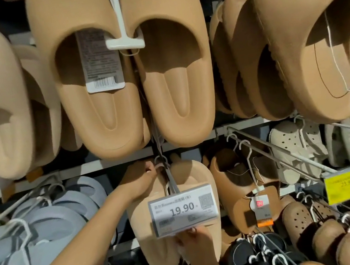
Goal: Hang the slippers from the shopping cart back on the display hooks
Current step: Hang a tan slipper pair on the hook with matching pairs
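Observation:
A pair of tan slippers (192,180) hangs low in the middle of the display, partly behind a white price tag (183,210) that reads 19.90. My left hand (141,180) grips the top of this pair beside its white hanger hook, right at the grey display hook (170,177). My right hand (197,243) holds the pair's lower end from below, just under the price tag. The shopping cart is out of sight.
Larger tan slippers (126,75) on a white hanger hang directly above, with more tan pairs to either side. Grey-blue slippers (45,225) fill the left hooks; brown (239,181), cream and black pairs crowd the right, near a yellow price tag (347,186).

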A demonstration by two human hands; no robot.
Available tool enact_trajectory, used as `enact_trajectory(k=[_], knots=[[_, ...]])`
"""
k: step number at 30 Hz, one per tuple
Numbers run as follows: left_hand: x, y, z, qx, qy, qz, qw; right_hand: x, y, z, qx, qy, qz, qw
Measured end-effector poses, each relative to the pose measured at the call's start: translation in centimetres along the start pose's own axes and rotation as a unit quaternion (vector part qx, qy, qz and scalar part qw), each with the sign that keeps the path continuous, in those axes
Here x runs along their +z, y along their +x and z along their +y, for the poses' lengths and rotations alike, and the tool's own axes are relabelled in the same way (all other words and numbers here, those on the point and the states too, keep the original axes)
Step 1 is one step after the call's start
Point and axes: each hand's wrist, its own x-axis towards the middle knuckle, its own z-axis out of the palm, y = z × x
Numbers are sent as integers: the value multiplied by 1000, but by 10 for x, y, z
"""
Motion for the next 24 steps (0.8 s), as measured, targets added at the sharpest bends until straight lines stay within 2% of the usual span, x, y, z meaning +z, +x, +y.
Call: enact_trajectory(k=[3, 5, 8, 9, 13, 17, 18, 19, 20, 21, 22, 23, 24], knots=[[5, -16, 11, 6, 39, -23, 999, 5, 1, 11, 45, 43, -37, 997], [9, -28, 6, 12, 49, -35, 998, 8, -2, 14, 79, 136, -27, 987], [11, -38, -4, 25, 48, -46, 997, 3, -5, 18, 38, 59, -35, 997], [11, -41, -5, 27, 38, -44, 998, 0, -5, 20, 41, 71, -42, 996], [10, -57, -5, 27, 21, -19, 999, -8, -13, 16, 70, -57, -96, 991], [11, -73, -32, -28, 74, 39, 996, -4, -27, -5, 126, -138, -203, 961], [11, -83, -41, -41, 81, 53, 994, -1, -32, -13, 117, -199, -239, 943], [10, -98, -47, -51, 87, 63, 993, 3, -37, -19, 92, -248, -255, 930], [9, -115, -49, -59, 92, 74, 991, 8, -43, -28, 27, -298, -254, 919], [7, -132, -53, -79, 98, 85, 988, 16, -45, -34, -83, -303, -229, 921], [5, -148, -59, -96, 105, 101, 985, 26, -48, -40, -182, -332, -201, 903], [0, -165, -66, -112, 108, 116, 981, 37, -52, -43, -283, -383, -194, 858], [-5, -182, -73, -126, 112, 128, 977, 48, -64, -48, -302, -433, -232, 817]])
